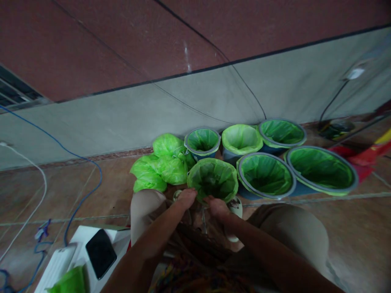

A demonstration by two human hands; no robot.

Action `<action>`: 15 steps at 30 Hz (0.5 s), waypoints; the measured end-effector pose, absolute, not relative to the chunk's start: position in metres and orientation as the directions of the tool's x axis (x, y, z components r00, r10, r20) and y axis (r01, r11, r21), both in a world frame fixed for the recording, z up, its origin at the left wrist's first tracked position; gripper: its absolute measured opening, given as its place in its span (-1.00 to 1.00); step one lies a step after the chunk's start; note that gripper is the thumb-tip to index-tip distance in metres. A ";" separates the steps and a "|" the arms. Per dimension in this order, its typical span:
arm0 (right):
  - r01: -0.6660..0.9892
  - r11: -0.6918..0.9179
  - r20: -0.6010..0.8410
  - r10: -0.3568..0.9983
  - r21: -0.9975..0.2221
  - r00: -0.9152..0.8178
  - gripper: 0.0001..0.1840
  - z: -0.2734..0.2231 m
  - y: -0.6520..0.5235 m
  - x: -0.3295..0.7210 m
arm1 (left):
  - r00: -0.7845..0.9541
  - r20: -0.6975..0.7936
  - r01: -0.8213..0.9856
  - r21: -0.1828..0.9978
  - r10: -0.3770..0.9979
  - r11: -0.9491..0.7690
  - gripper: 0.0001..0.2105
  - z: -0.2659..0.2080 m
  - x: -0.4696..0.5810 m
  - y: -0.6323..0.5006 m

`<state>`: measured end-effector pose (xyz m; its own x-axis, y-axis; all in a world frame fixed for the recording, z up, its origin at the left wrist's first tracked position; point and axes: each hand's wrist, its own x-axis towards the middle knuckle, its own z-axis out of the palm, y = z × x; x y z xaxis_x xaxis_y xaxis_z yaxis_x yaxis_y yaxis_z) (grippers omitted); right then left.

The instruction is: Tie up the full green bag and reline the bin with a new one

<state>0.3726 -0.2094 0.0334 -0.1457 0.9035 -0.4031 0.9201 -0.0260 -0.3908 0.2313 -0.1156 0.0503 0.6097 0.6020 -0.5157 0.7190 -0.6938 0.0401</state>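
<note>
A trash bin lined with a thin green bin liner (218,169) stands between my feet, the liner folded out over its rim. At the near left of that rim, my left hand (187,198) is closed with its fingers on the liner's edge. My right hand (218,207) is closed on the liner's near edge, a little to the right. My fingertips are partly hidden and slightly blurred. The liner hangs open inside the bin, its bottom dark.
Several more lined bins, among them a front one (266,175), stand to the right and behind. Tied green bags (165,162) are heaped at left by the wall. A black phone (101,253) lies on a white surface at lower left. A blue cable (87,159) crosses the tiles.
</note>
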 end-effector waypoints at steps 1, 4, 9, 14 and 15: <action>0.913 -0.020 -0.389 0.908 -0.408 -0.154 -0.48 0.038 -0.210 0.375 | 0.623 -0.511 0.709 0.049 0.593 -0.703 -0.69 0.052 0.230 -0.116; 0.883 -0.005 -0.301 0.941 -0.470 -0.155 -0.45 0.049 -0.211 0.390 | 0.648 -0.483 0.699 0.068 0.589 -0.712 -0.68 0.060 0.227 -0.119; 0.882 -0.122 -0.297 0.955 -0.456 -0.021 -0.66 0.053 -0.207 0.425 | 0.644 -0.417 0.732 0.094 0.641 -0.675 -0.60 0.071 0.230 -0.135; 0.911 -0.086 -0.284 0.958 -0.404 -0.035 -0.70 0.037 -0.214 0.431 | 0.672 -0.437 0.715 0.177 0.597 -0.676 -0.70 0.060 0.244 -0.158; 0.916 -0.065 -0.279 0.959 -0.396 -0.052 -0.70 0.033 -0.216 0.428 | 0.674 -0.444 0.712 0.179 0.590 -0.679 -0.71 0.055 0.247 -0.161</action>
<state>0.4282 -0.2161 0.0325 -0.0524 0.9588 -0.2793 0.9157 -0.0654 -0.3964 0.2469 -0.1609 0.0553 0.6745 0.5899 -0.4440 0.7118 -0.6792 0.1789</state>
